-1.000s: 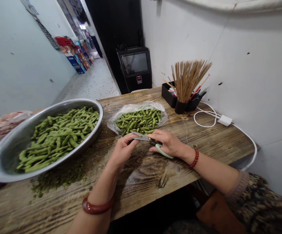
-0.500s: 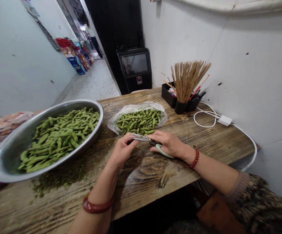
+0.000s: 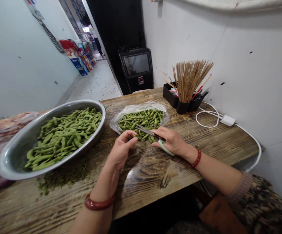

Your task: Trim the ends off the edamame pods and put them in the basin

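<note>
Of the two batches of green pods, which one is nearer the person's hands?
The pods in the clear plastic bag, just beyond the left hand and right hand; the other batch lies in the metal basin, farther left.

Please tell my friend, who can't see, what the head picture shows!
A right hand holds green-handled scissors beside a left hand pinching something green, over a wooden table. Edamame pods lie in a metal basin at left and a plastic bag ahead.

Scissors [image 3: 148, 131] in the right hand [image 3: 172, 141]
</note>
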Action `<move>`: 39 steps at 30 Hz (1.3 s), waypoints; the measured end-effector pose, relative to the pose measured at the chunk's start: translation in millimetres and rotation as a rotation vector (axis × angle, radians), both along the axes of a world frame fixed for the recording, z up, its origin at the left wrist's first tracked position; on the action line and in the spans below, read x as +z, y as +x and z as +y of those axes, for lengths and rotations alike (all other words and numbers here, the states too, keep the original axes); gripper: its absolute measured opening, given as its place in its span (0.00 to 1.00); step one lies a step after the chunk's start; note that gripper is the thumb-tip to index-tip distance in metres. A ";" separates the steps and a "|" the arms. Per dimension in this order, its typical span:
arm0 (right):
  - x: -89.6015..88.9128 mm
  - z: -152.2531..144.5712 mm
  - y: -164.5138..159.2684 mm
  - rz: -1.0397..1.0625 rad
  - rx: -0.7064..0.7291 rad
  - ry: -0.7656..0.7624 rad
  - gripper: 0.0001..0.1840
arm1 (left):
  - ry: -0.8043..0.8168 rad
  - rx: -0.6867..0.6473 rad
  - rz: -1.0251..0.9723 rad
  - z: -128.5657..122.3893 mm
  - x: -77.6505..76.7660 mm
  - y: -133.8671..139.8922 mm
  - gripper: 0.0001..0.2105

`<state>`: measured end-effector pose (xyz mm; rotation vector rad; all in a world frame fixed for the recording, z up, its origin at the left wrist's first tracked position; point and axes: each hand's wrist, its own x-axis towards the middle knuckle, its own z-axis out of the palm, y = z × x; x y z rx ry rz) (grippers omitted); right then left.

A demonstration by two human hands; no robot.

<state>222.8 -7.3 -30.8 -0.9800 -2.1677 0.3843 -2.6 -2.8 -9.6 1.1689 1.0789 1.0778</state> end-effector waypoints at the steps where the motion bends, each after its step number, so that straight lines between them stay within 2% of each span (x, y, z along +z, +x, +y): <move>1: -0.2 0.1 -0.3 0.010 -0.005 0.006 0.26 | -0.011 0.008 -0.038 0.1 1.0 0.3 0.10; 8: 0.4 -2.2 -3.2 0.018 0.014 0.005 0.29 | -0.123 -0.003 -0.217 -1.5 5.7 1.9 0.11; 14: 1.3 -2.9 -5.3 -0.027 0.051 0.008 0.33 | -0.130 -0.017 -0.185 -3.7 1.8 3.7 0.12; 22: -0.4 -2.8 -4.5 -0.005 0.084 0.005 0.31 | -0.083 -0.042 -0.109 -3.2 -3.5 5.4 0.10; 39: 1.2 -3.2 -4.0 0.012 0.102 -0.008 0.31 | 0.021 -0.030 0.004 -4.5 -1.1 7.5 0.07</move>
